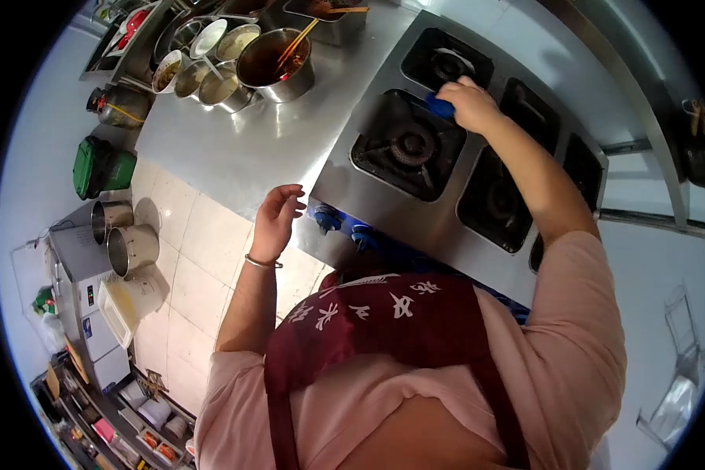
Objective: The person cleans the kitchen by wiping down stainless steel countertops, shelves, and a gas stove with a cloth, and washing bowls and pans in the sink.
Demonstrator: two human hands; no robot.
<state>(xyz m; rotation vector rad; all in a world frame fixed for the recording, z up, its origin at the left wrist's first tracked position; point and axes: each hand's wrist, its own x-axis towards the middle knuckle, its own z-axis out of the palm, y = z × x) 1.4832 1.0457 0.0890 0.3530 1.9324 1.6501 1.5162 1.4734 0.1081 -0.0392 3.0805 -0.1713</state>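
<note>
My right hand [471, 106] reaches across the gas stove [337, 176] and is closed on a blue cloth [440, 105]. The cloth lies on the steel strip between the front-left burner [412, 146] and the back-left burner [447, 63]. Beside the stove's left front corner, my left hand [276, 219] hangs in the air with its fingers loosely curled and apart, holding nothing. Blue control knobs [327, 218] show on the stove's front, just right of that hand.
A steel counter [211, 141] adjoins the stove on the left. On it stand a pot of dark sauce with chopsticks [299, 82] and several bowls. A green bin [102, 167], steel pots [133, 249] and a white bucket [133, 301] stand on the tiled floor.
</note>
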